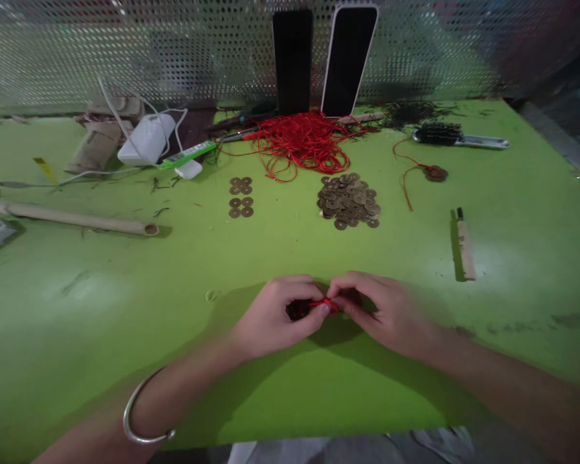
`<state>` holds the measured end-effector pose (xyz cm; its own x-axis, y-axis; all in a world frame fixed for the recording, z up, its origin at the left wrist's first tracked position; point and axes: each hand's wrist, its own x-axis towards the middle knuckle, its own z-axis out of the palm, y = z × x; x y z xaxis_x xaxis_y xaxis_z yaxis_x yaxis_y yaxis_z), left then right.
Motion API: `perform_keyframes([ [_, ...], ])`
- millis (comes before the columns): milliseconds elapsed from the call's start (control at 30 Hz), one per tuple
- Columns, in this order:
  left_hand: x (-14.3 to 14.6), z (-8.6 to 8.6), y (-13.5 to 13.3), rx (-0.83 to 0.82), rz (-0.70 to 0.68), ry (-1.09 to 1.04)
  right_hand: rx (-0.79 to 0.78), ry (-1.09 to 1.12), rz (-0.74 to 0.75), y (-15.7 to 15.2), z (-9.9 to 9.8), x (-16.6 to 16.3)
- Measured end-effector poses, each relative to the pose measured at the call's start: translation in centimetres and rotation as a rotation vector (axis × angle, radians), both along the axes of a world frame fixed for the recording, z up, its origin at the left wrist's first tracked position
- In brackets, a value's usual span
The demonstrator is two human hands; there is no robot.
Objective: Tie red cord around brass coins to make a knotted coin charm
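Observation:
My left hand (278,314) and my right hand (379,309) meet low over the green table (125,303), near its front edge. Both pinch a small piece of red cord (325,304) between their fingertips. Something dark, perhaps coins, sits under my left fingers, mostly hidden. A silver bangle (142,415) circles my left wrist. Farther back lie a heap of holed brass coins (348,200), two small coin clusters (240,196) and a tangle of red cord (305,142).
Two dark phones (323,61) lean on the perforated back wall. A hairbrush (457,136), a coin piece on red cord (432,172), a small stick tool (464,248), a bamboo tube (72,219), a white charger with cable (147,138) and a green lighter (186,154) lie around.

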<state>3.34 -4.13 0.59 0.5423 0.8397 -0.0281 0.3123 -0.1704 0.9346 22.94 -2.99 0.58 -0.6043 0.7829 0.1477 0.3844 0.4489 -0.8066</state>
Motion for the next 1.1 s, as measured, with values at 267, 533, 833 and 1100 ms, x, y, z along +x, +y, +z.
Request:
perform_keyframes([
  [267, -0.08, 0.06, -0.02, -0.007, 0.012, 0.002, 0.024, 0.007, -0.028, -0.13, -0.05, 0.04],
  [533, -0.09, 0.16, 0.03, -0.003, 0.015, -0.003, 0.009, 0.011, -0.066, -0.01, 0.06, -0.01],
  [833, -0.05, 0.18, 0.02, -0.002, 0.010, 0.000, 0.009, -0.010, -0.011, -0.01, 0.21, -0.07],
  [1100, -0.01, 0.16, 0.08, 0.021, 0.015, -0.008, 0.050, 0.026, -0.126, 0.45, 0.03, 0.34],
])
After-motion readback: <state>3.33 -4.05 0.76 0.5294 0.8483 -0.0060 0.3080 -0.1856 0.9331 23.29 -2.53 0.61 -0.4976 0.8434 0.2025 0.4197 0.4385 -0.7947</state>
